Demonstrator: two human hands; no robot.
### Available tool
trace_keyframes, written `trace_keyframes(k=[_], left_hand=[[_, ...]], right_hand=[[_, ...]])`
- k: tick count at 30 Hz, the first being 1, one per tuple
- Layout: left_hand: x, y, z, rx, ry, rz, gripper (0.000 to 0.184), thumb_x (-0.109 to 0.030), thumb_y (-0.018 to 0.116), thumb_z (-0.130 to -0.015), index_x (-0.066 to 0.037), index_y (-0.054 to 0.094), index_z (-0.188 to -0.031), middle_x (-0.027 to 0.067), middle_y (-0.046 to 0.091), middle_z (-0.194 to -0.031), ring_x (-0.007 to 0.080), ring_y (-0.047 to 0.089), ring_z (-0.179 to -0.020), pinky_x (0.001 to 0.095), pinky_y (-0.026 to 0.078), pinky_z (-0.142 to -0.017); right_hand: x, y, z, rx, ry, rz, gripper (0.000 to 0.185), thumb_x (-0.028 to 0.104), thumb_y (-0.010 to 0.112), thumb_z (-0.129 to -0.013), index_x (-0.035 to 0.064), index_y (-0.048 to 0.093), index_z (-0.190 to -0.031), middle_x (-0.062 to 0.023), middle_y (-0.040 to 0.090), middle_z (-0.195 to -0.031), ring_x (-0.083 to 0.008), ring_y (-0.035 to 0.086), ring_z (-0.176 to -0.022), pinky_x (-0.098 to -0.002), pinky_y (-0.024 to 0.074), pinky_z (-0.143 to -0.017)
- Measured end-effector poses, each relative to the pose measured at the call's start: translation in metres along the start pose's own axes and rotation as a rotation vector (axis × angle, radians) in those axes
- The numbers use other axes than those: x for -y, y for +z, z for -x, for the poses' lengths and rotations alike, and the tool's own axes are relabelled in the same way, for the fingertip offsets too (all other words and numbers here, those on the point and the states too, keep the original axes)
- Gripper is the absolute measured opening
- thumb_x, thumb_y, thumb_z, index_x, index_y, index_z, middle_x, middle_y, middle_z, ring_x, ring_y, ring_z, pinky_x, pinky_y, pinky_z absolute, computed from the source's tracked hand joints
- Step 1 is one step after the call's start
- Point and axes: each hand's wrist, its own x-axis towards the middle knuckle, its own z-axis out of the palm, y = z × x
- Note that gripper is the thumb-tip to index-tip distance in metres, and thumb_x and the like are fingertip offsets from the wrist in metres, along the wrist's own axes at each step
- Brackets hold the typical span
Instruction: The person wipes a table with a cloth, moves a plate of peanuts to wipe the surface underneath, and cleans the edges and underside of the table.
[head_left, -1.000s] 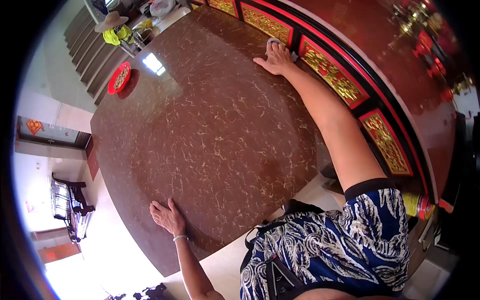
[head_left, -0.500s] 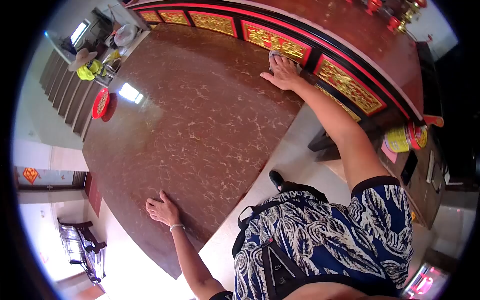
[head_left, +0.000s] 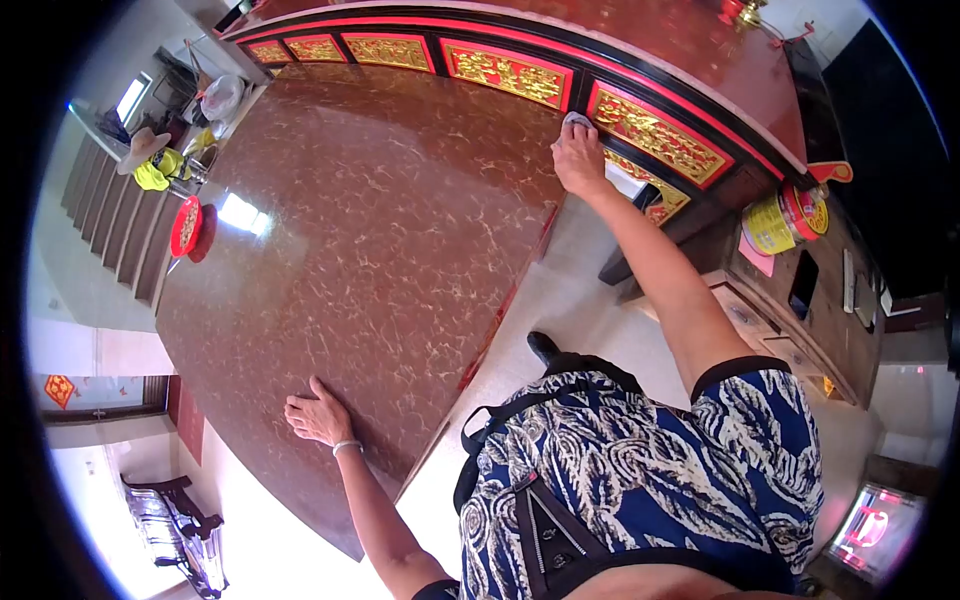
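My left hand (head_left: pixel 318 412) rests with spread fingers on the brown marble-patterned tabletop (head_left: pixel 370 230), near its closest corner, and holds nothing. Stretched far out, my right hand (head_left: pixel 578 162) has its fingers closed on a pale greyish cloth (head_left: pixel 576 119). Only a small part of the cloth shows past the fingertips. It is against the black frame of the carved cabinet front, between two gold-and-red panels. The nearest gold carved panel (head_left: pixel 660 133) lies just right of the cloth.
A red bowl (head_left: pixel 186 226) stands at the tabletop's far left, near a straw hat (head_left: pixel 143 149) and a yellow garment. On the right, a wooden drawer cabinet (head_left: pixel 770 320) carries a yellow tin (head_left: pixel 775 225) and a black phone (head_left: pixel 803 285). Stairs (head_left: pixel 110 215) rise at left.
My right hand has slid from the panel left of the black post to the post itself, its fingers now more bunched around the cloth. My left hand stays flat on the tabletop.
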Motion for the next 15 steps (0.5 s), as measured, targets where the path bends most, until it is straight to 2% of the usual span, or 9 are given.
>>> trace_keyframes(k=[1, 3, 7, 9, 10, 12, 13, 15], left_hand=[[0.000, 0.000, 0.000, -0.002, -0.002, 0.001, 0.077, -0.062, 0.043, -0.094, 0.003, 0.041, -0.135, 0.0199, 0.044, -0.137, 0.0346, 0.039, -0.131, 0.0495, 0.031, -0.106], [-0.001, -0.001, -0.001, -0.006, -0.007, 0.003, 0.077, -0.062, 0.043, -0.094, 0.003, 0.042, -0.135, 0.0201, 0.044, -0.136, 0.0348, 0.039, -0.131, 0.0496, 0.030, -0.106], [-0.003, -0.005, 0.002, 0.013, -0.007, 0.008, 0.079, -0.063, 0.042, -0.094, 0.004, 0.040, -0.136, 0.0210, 0.042, -0.139, 0.0350, 0.036, -0.134, 0.0516, 0.029, -0.108], [-0.004, -0.007, 0.001, 0.031, -0.014, 0.005, 0.080, -0.063, 0.042, -0.094, 0.004, 0.040, -0.136, 0.0213, 0.042, -0.140, 0.0351, 0.035, -0.135, 0.0525, 0.028, -0.108], [-0.004, -0.006, 0.000, 0.038, -0.019, 0.014, 0.080, -0.063, 0.042, -0.094, 0.005, 0.040, -0.137, 0.0214, 0.041, -0.141, 0.0351, 0.034, -0.135, 0.0532, 0.028, -0.108], [-0.003, -0.005, 0.001, 0.047, -0.028, 0.020, 0.081, -0.063, 0.042, -0.094, 0.005, 0.039, -0.137, 0.0216, 0.041, -0.142, 0.0352, 0.034, -0.136, 0.0540, 0.028, -0.108], [-0.004, -0.003, 0.003, 0.040, -0.030, 0.014, 0.080, -0.063, 0.042, -0.094, 0.005, 0.039, -0.137, 0.0215, 0.041, -0.141, 0.0353, 0.034, -0.136, 0.0542, 0.028, -0.107], [-0.004, -0.004, 0.002, 0.037, -0.032, -0.005, 0.080, -0.063, 0.042, -0.094, 0.004, 0.039, -0.137, 0.0214, 0.042, -0.141, 0.0353, 0.034, -0.135, 0.0543, 0.028, -0.107]], right_hand=[[0.001, -0.004, 0.002, 0.000, 0.001, 0.004, 0.046, 0.030, 0.062, -0.089, -0.0026, 0.055, -0.120, -0.0175, 0.058, -0.113, -0.0349, 0.051, -0.107, -0.0457, 0.0419, -0.093], [0.004, -0.011, 0.003, 0.138, -0.120, 0.137, 0.041, 0.021, 0.062, -0.085, -0.0074, 0.060, -0.115, -0.0197, 0.058, -0.112, -0.0360, 0.050, -0.111, -0.0449, 0.0409, -0.096], [0.005, 0.007, 0.018, 0.101, -0.074, 0.085, 0.037, 0.012, 0.061, -0.080, -0.0100, 0.061, -0.110, -0.0199, 0.059, -0.109, -0.0376, 0.050, -0.108, -0.0453, 0.0394, -0.096], [0.017, -0.003, 0.037, -0.016, -0.151, 0.035, 0.036, 0.009, 0.060, -0.080, -0.0078, 0.061, -0.112, -0.0199, 0.058, -0.109, -0.0392, 0.049, -0.104, -0.0456, 0.0397, -0.095], [0.024, -0.008, 0.047, -0.012, -0.155, 0.037, 0.036, 0.009, 0.060, -0.080, -0.0078, 0.061, -0.112, -0.0199, 0.058, -0.109, -0.0392, 0.049, -0.104, -0.0456, 0.0397, -0.095], [0.040, -0.017, 0.069, -0.025, -0.146, -0.165, 0.033, 0.006, 0.059, -0.080, -0.0055, 0.061, -0.110, -0.0201, 0.057, -0.108, -0.0391, 0.048, -0.104, -0.0454, 0.0399, -0.096], [0.049, -0.028, 0.079, 0.022, -0.144, -0.187, 0.027, 0.006, 0.058, -0.081, -0.0001, 0.061, -0.107, -0.0185, 0.057, -0.109, -0.0384, 0.048, -0.105, -0.0458, 0.0416, -0.095], [0.072, -0.052, 0.105, 0.066, -0.153, -0.266, 0.027, 0.005, 0.057, -0.083, 0.0025, 0.062, -0.109, -0.0168, 0.058, -0.107, -0.0371, 0.049, -0.103, -0.0446, 0.0435, -0.091]])
